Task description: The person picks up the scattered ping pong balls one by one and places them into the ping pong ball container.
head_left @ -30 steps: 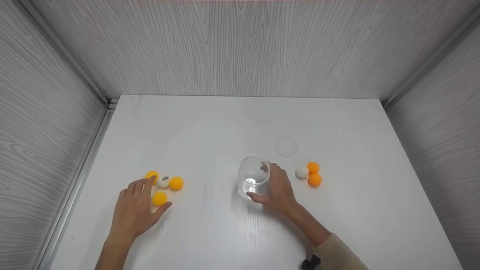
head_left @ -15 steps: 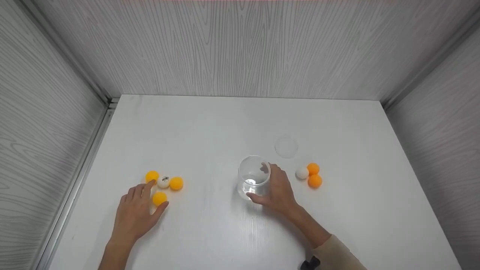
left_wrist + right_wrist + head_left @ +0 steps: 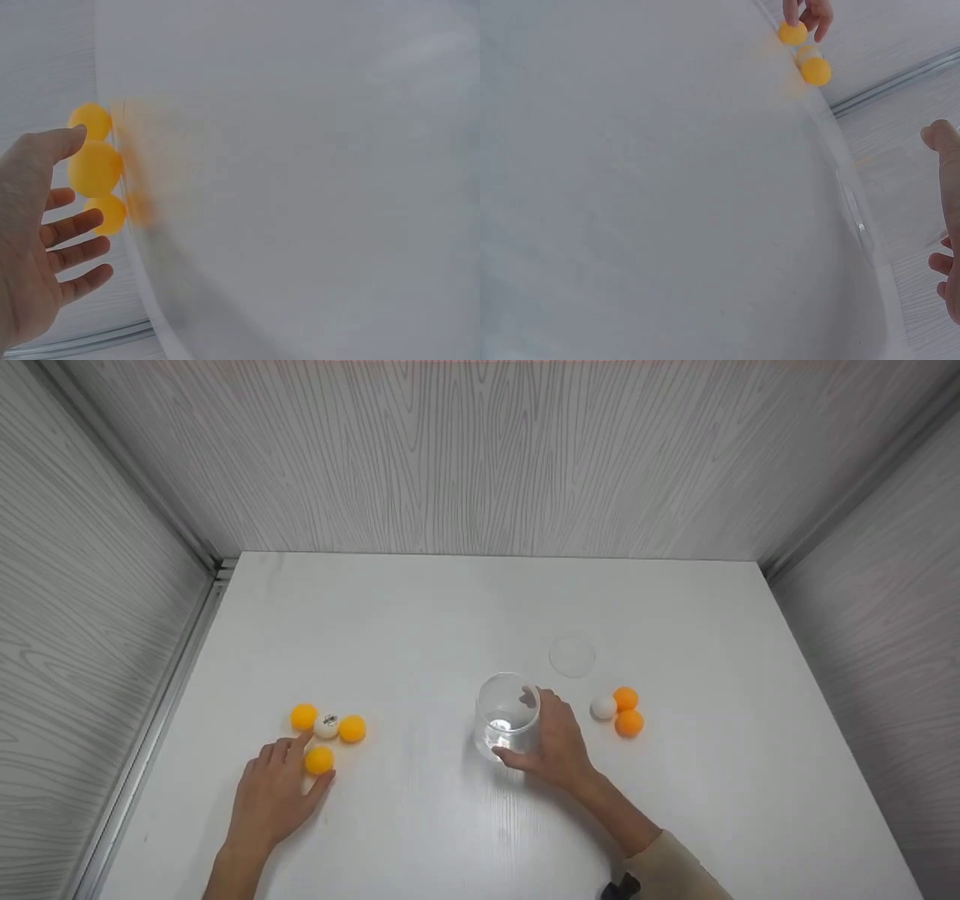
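Observation:
In the head view my left hand (image 3: 271, 795) reaches in at the left, its thumb and index finger spread on either side of the nearest yellow ping-pong ball (image 3: 319, 760). Its other fingers lie fairly straight, as the left wrist view also shows. Just beyond are a white ping-pong ball (image 3: 326, 726) with a dark print and two more yellow balls, one of them (image 3: 304, 717) close to the index fingertip. Near the middle, a clear jar (image 3: 491, 727) stands upright without a lid. My right hand (image 3: 561, 742) grips it from the right, thumb in front and fingers behind.
A clear round disc (image 3: 572, 657), like a lid, lies flat behind the jar. Right of the jar sit a white ball (image 3: 604, 708) and two orange balls (image 3: 628, 724) in a cluster. Grey wood-grain panels (image 3: 480, 457) wall the white table (image 3: 420, 607) at the back and sides.
My left hand has drawn slightly back toward me and its thumb and index finger have come nearer the closest yellow ball. The right hand and the jar keep their place.

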Motion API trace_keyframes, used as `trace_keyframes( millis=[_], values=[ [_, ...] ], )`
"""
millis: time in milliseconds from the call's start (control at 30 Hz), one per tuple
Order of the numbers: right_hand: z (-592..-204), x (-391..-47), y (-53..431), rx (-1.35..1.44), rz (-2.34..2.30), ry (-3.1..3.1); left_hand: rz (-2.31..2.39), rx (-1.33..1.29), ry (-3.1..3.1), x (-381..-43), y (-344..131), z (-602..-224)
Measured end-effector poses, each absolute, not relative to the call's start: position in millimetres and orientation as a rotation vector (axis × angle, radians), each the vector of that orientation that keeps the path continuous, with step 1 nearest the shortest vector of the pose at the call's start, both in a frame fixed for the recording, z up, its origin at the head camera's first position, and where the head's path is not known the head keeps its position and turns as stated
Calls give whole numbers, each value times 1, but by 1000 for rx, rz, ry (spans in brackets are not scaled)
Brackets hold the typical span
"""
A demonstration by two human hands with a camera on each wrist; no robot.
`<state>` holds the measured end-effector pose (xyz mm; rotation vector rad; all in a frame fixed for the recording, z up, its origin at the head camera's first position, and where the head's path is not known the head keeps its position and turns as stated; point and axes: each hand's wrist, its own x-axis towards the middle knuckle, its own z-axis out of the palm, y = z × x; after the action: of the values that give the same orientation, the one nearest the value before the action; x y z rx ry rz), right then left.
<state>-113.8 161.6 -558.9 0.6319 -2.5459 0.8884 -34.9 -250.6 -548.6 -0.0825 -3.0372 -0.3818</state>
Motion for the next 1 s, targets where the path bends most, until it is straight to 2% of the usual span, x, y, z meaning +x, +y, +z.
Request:
trace_keyframes(
  millis=[1000],
  values=[
    [-559,-113,161,602,839,-2593,-350,-75,-3066,-35,-252,-544]
  ],
)
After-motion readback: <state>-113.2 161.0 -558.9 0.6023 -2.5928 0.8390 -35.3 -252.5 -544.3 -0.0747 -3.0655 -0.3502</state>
